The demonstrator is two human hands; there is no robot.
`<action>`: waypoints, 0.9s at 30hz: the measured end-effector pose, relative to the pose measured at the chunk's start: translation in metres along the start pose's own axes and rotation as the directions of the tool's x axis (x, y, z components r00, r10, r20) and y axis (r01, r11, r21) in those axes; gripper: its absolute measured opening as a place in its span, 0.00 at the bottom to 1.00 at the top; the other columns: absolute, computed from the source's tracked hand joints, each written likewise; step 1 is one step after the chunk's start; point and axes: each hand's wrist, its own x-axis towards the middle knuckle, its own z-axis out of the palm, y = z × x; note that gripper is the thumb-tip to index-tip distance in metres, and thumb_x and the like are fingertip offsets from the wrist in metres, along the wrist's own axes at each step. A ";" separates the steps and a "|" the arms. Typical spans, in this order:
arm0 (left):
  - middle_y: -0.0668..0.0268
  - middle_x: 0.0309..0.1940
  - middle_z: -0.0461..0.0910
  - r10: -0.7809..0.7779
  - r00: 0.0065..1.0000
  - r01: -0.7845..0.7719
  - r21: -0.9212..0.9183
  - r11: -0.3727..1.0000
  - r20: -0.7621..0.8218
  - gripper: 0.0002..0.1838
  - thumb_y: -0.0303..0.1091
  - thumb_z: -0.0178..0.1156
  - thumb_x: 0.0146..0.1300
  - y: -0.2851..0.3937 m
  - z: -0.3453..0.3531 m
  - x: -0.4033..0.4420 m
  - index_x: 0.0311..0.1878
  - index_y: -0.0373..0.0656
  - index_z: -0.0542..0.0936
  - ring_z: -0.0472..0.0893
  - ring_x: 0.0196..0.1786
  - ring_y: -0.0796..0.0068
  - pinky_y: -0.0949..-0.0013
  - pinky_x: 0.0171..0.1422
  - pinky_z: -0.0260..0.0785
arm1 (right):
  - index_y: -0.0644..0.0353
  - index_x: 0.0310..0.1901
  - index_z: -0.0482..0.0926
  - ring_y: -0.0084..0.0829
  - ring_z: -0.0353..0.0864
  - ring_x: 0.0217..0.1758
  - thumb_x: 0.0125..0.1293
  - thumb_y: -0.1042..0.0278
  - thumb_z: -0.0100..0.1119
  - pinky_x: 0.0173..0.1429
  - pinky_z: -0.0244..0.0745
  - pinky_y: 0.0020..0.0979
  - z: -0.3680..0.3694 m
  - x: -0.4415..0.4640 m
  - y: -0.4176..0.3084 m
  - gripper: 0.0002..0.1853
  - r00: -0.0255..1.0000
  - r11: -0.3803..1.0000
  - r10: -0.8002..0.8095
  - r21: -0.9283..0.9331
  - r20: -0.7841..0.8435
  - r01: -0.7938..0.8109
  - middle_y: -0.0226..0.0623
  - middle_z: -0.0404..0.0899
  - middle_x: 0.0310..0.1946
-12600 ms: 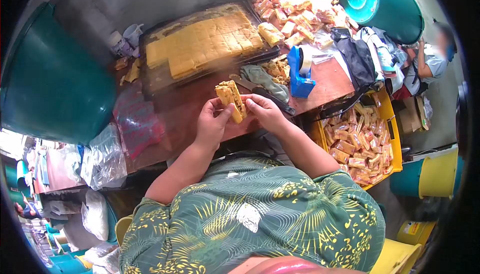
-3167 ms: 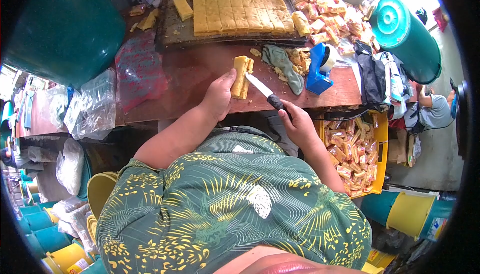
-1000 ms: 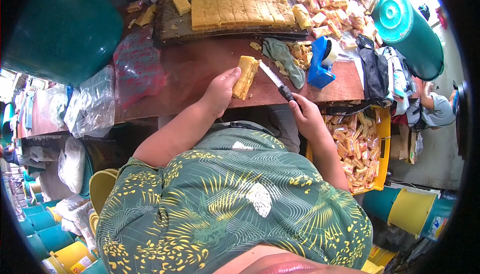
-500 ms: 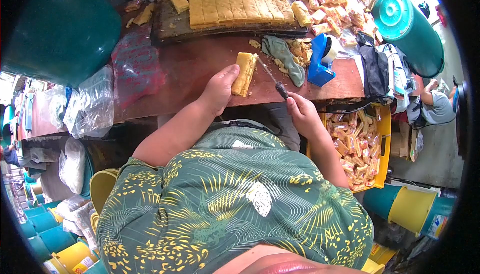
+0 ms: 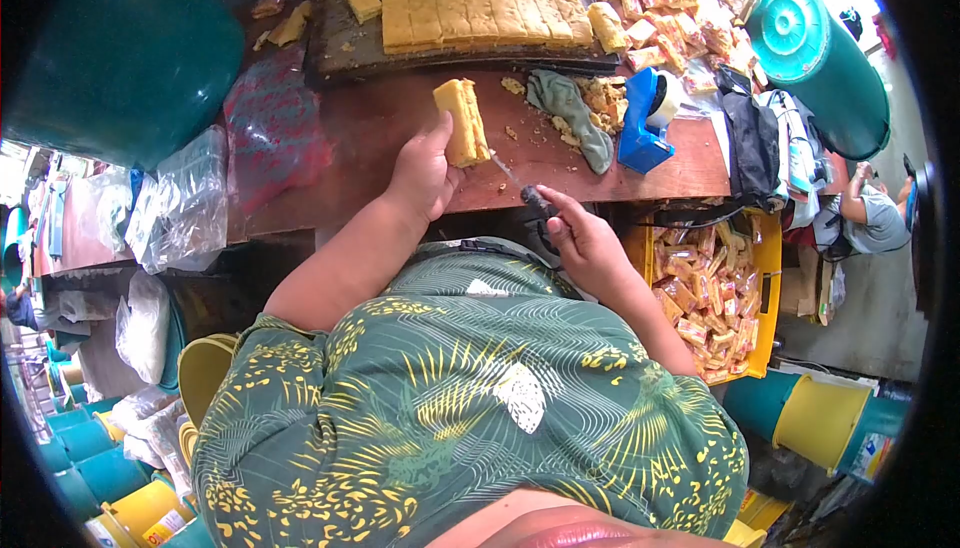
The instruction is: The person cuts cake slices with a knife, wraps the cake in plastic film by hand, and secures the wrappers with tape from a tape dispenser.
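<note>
1. L fingers (image 5: 438,138): grasping cake bar (image 5: 460,126), tilted, above tabletop (image 5: 385,113).
2. R fingers (image 5: 560,202): clasped on knife (image 5: 533,197) hdl.; blade tip near cake bar's lower end.
3. L forearm (image 5: 345,263), R forearm (image 5: 650,316): angled fwd. & inward.

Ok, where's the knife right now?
In the head view, near the middle, the knife is in the right hand, its blade pointing toward the lower end of the cake piece in the left hand.

Teal barrel (image 5: 832,73) tilted near black bag (image 5: 747,143); clear plastic (image 5: 180,210) at left.
</note>
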 end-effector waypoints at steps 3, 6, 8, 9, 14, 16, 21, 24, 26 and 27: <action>0.63 0.57 0.81 0.047 0.997 -0.048 -0.020 0.999 -0.054 0.19 0.43 0.49 0.85 0.004 0.002 -0.001 0.69 0.43 0.72 0.82 0.59 0.67 0.56 0.67 0.76 | 0.54 0.74 0.70 0.58 0.86 0.47 0.81 0.61 0.53 0.51 0.79 0.47 0.002 0.000 -0.004 0.24 1.000 0.999 -0.015 -0.048 0.009 0.016 0.58 0.84 0.43; 0.63 0.59 0.80 0.081 0.993 -0.084 -0.029 0.996 -0.083 0.19 0.41 0.50 0.84 0.006 0.001 -0.003 0.71 0.45 0.71 0.81 0.61 0.66 0.55 0.69 0.75 | 0.54 0.74 0.70 0.58 0.86 0.46 0.81 0.61 0.53 0.51 0.79 0.47 0.007 0.001 -0.002 0.24 1.000 1.000 -0.015 -0.024 -0.005 0.015 0.58 0.84 0.43; 0.63 0.60 0.79 0.108 0.991 -0.111 -0.046 0.993 -0.076 0.19 0.40 0.51 0.84 0.005 0.001 -0.002 0.72 0.47 0.70 0.81 0.62 0.66 0.55 0.69 0.74 | 0.55 0.74 0.70 0.58 0.86 0.46 0.81 0.61 0.53 0.51 0.79 0.46 0.009 0.003 -0.002 0.24 1.000 0.999 -0.023 -0.023 0.003 0.024 0.58 0.84 0.43; 0.63 0.61 0.79 0.123 0.991 -0.127 -0.062 0.990 -0.060 0.19 0.39 0.52 0.84 0.005 0.001 -0.002 0.72 0.47 0.70 0.81 0.62 0.66 0.54 0.70 0.74 | 0.55 0.74 0.70 0.57 0.86 0.46 0.81 0.61 0.52 0.51 0.79 0.46 0.010 0.004 -0.002 0.24 1.000 0.999 -0.024 -0.024 -0.003 0.024 0.58 0.84 0.43; 0.62 0.63 0.77 0.228 0.972 -0.225 -0.061 0.973 0.063 0.22 0.36 0.54 0.82 0.006 0.000 -0.004 0.75 0.49 0.67 0.80 0.64 0.65 0.54 0.71 0.73 | 0.56 0.73 0.70 0.58 0.86 0.47 0.82 0.61 0.51 0.52 0.79 0.46 0.014 0.009 -0.005 0.23 1.000 1.000 -0.001 0.014 -0.029 0.001 0.58 0.84 0.43; 0.62 0.63 0.76 0.246 0.966 -0.241 -0.057 0.969 0.086 0.23 0.35 0.55 0.82 0.006 0.000 -0.005 0.76 0.50 0.66 0.79 0.64 0.64 0.54 0.71 0.73 | 0.56 0.73 0.71 0.58 0.85 0.47 0.82 0.61 0.51 0.52 0.79 0.46 0.016 0.010 -0.003 0.23 0.999 1.000 0.008 0.026 -0.033 -0.007 0.59 0.84 0.43; 0.66 0.62 0.77 0.316 0.949 -0.316 -0.002 0.949 0.017 0.23 0.36 0.59 0.80 0.011 -0.006 -0.003 0.74 0.49 0.69 0.79 0.64 0.69 0.59 0.73 0.71 | 0.55 0.72 0.72 0.58 0.86 0.48 0.82 0.59 0.50 0.52 0.79 0.47 0.013 0.012 -0.007 0.22 0.994 0.994 0.108 0.007 0.002 -0.108 0.60 0.84 0.43; 0.68 0.62 0.78 0.409 0.912 -0.404 0.104 0.909 -0.035 0.23 0.36 0.61 0.78 0.020 -0.017 0.002 0.73 0.48 0.71 0.78 0.64 0.72 0.61 0.72 0.70 | 0.56 0.70 0.74 0.48 0.83 0.40 0.83 0.58 0.50 0.46 0.78 0.44 0.003 0.011 -0.003 0.20 0.983 0.989 0.134 -0.079 0.124 -0.125 0.52 0.83 0.36; 0.69 0.61 0.79 0.456 0.887 -0.442 0.154 0.884 -0.069 0.23 0.36 0.62 0.77 0.024 -0.024 0.005 0.72 0.48 0.72 0.78 0.64 0.73 0.62 0.71 0.69 | 0.58 0.68 0.77 0.27 0.78 0.26 0.84 0.60 0.51 0.34 0.75 0.35 -0.002 0.009 0.004 0.19 0.979 0.993 0.084 -0.095 0.183 -0.067 0.37 0.78 0.24; 0.69 0.61 0.79 0.440 0.895 -0.427 0.137 0.894 -0.078 0.23 0.36 0.62 0.77 0.027 -0.024 0.003 0.71 0.48 0.72 0.78 0.64 0.73 0.62 0.71 0.69 | 0.57 0.67 0.77 0.39 0.80 0.33 0.83 0.58 0.51 0.40 0.76 0.42 -0.006 0.010 0.009 0.19 0.972 0.983 0.161 -0.112 0.169 -0.144 0.45 0.81 0.30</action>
